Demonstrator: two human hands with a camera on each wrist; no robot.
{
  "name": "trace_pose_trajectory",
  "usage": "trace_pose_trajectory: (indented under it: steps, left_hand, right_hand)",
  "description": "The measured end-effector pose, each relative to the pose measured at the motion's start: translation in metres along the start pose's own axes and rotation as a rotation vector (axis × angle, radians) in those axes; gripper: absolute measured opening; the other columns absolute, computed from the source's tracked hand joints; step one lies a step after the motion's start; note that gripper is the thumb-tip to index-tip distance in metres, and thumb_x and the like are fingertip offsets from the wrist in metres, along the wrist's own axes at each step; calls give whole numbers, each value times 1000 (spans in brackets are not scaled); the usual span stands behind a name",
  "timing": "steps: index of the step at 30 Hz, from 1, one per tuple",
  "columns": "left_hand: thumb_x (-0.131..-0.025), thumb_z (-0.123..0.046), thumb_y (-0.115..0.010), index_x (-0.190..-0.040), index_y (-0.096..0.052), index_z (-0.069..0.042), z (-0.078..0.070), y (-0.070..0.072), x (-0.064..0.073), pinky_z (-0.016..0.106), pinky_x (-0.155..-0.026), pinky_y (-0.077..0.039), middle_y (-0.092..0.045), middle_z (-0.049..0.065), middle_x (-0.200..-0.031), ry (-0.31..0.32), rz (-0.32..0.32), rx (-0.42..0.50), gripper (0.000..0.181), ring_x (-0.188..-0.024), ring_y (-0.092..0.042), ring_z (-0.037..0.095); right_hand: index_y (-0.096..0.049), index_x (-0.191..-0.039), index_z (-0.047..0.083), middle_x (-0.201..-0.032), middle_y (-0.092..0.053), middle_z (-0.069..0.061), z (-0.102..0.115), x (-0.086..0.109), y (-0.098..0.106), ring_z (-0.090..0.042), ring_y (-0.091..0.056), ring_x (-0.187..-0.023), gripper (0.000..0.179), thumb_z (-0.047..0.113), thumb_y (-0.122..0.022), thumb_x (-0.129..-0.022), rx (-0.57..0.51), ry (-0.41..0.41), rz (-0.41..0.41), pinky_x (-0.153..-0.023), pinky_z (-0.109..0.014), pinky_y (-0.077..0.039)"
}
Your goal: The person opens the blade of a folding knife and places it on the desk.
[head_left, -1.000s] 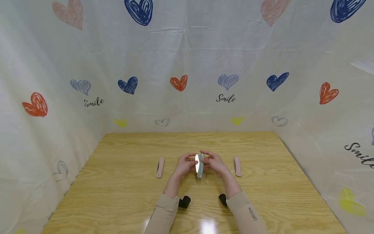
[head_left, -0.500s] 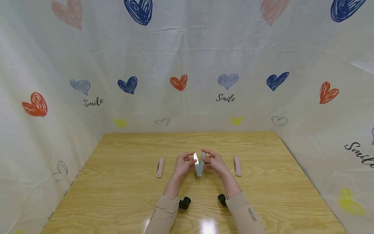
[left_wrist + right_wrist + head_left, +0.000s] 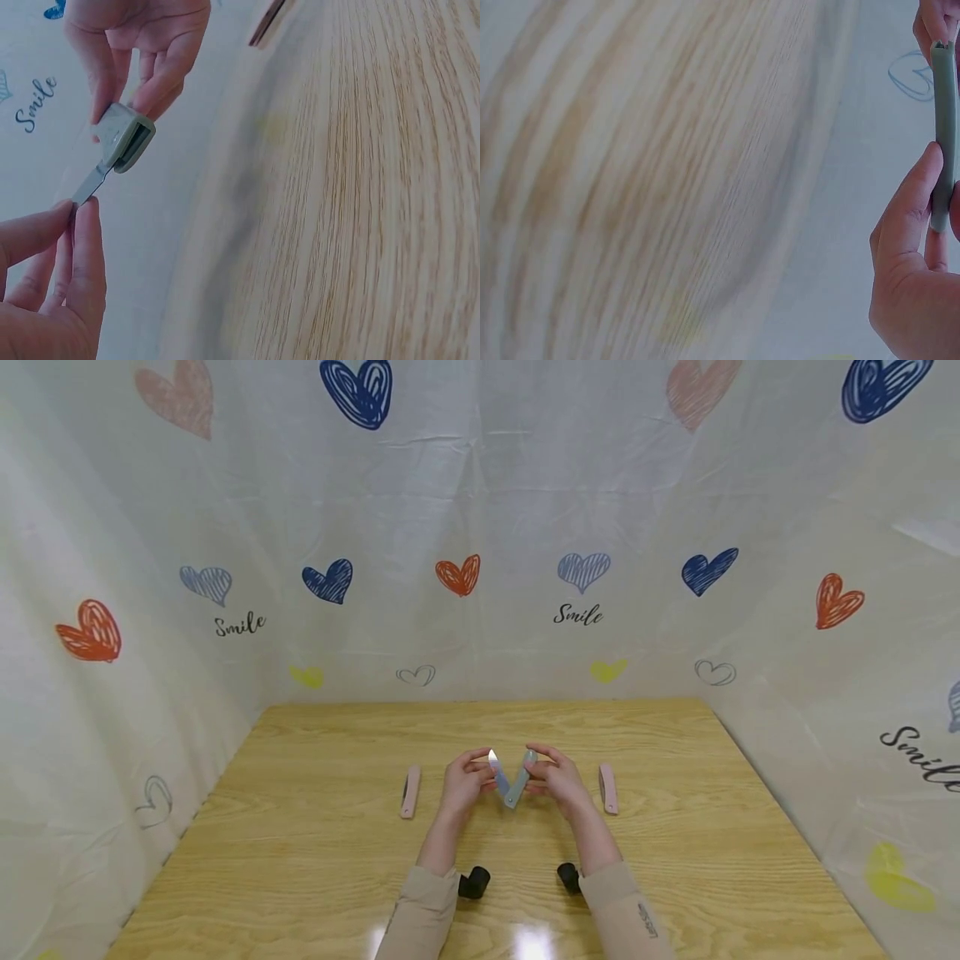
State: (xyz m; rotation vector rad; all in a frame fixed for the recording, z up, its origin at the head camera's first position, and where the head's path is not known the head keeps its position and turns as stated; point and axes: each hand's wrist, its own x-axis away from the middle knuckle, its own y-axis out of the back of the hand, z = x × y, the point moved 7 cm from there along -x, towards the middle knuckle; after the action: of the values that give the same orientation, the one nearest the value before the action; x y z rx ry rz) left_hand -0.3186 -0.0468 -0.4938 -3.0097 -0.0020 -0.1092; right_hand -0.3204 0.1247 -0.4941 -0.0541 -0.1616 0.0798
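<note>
A folding knife with a pale green handle (image 3: 520, 783) and a shiny blade (image 3: 499, 773) is held above the middle of the table, partly unfolded into a V with its pivot toward the person. My left hand (image 3: 463, 783) pinches the blade between thumb and fingers; in the left wrist view the blade (image 3: 91, 184) runs from those fingertips into the slotted handle (image 3: 124, 135). The handle is gripped by my right hand (image 3: 561, 782), its thumb and fingers on either side, as the right wrist view shows along the green handle (image 3: 945, 127).
One pink folded knife (image 3: 410, 792) lies on the wooden table (image 3: 330, 843) left of the hands, another pink folded knife (image 3: 608, 789) to the right. Black wrist pieces (image 3: 474, 882) sit by both cuffs. A white curtain (image 3: 517, 510) with printed hearts stands behind the table.
The blade has swung away from the handle, widening from nearly folded to a clear V. My left hand has moved slightly left and my right hand slightly right. The pink knives stay put.
</note>
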Motion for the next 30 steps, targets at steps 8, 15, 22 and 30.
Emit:
trace_pose_trajectory:
  steps: [8, 15, 22, 30]
  left_hand:
    - [-89, 10, -61, -129, -52, 13, -11, 1, 8, 46, -82, -58, -59, 13, -91, 13, -25, 55, 41, -77, -63, 14]
    - [-89, 8, -62, -128, -53, 10, -2, 5, 3, 36, -74, -60, -59, 9, -91, 13, -108, 83, 40, -77, -63, 13]
    - [-90, 9, -60, -127, -51, 10, 0, 8, 2, 28, -69, -60, -58, 11, -92, 15, -169, 178, 38, -77, -64, 14]
    - [-90, 10, -59, -126, -47, 10, 3, 8, 2, 25, -67, -59, -54, 11, -92, 8, -206, 266, 38, -74, -63, 15]
  right_hand:
    - [-49, -139, 0, -102, -64, -10, 0, 1, 5, -19, -65, -84, 42, 2, -55, -97, -55, 2, -41, -82, -40, -58]
    - [-45, -140, -2, -104, -61, -12, -3, 2, 8, -16, -64, -86, 43, 1, -54, -98, -151, -11, -72, -77, -32, -59]
    - [-38, -142, -3, -109, -55, -12, -6, 4, 11, -13, -63, -88, 47, 0, -53, -98, -279, -35, -124, -77, -29, -59]
    - [-39, -138, -2, -101, -57, -7, -8, 3, 14, -13, -64, -84, 42, -3, -51, -98, -373, -34, -174, -77, -30, -59]
